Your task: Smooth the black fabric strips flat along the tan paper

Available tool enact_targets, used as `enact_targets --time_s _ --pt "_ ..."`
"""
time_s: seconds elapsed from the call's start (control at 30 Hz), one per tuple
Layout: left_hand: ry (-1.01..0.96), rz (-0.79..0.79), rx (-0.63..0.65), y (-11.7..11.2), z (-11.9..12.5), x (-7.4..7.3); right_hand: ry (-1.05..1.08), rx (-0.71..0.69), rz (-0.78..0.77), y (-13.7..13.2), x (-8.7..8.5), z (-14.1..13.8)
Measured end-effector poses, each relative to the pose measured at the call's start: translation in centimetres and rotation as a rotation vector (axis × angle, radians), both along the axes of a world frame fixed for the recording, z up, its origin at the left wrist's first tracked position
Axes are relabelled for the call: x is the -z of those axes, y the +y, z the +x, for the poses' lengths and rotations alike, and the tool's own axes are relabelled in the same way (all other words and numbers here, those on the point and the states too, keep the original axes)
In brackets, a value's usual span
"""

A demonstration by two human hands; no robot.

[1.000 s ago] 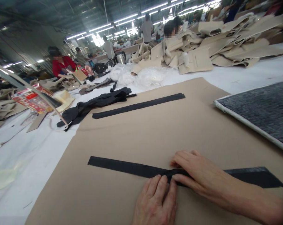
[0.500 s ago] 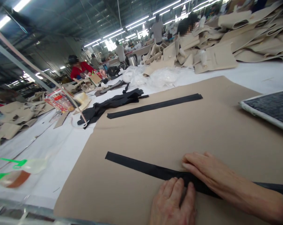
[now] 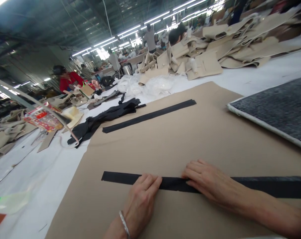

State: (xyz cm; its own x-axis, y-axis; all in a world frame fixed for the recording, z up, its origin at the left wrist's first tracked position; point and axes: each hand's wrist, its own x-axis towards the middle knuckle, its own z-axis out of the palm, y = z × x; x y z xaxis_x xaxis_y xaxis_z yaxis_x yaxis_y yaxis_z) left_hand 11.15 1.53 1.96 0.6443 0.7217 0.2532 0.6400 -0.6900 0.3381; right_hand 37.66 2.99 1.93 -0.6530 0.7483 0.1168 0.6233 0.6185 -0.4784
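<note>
A long black fabric strip lies across the tan sheet, running from left of centre to the right edge. My left hand, with a bracelet at the wrist, is closed with bunched fingers on the strip's left part. Further right, my right hand pinches the same strip, its fingers together and bent down on it. Between the two hands the strip looks slightly wrinkled. A second, shorter black strip lies flat on the sheet farther off, touched by neither hand.
A dark grey board with a pale edge lies on the right. Crumpled black cloth, clear plastic and a heap of beige pieces lie beyond the sheet. A thin pole slants at left. A person in red works farther back.
My left hand has moved left along the strip, away from my right hand. The strip now lies straighter and more of its right end shows. The view has shifted to the right.
</note>
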Motion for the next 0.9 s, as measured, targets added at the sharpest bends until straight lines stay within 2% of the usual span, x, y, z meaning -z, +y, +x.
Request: enact_targets --time_s 0.27,0.4,0.73,0.9 --pt "0.083 0.092 0.040 0.0 0.2 0.2 0.020 -0.093 0.232 -0.2 0.7 1.9" --pt "0.164 0.167 0.014 -0.3 0.0 0.3 -0.019 -0.138 0.328 -0.1 0.6 2.4" --pt "0.245 0.312 -0.029 -0.6 -0.2 0.9 -0.165 -0.247 0.394 -0.4 0.1 2.7" --pt "0.237 0.291 0.072 0.0 -0.6 0.7 -0.196 -0.251 0.407 -0.3 -0.2 2.6"
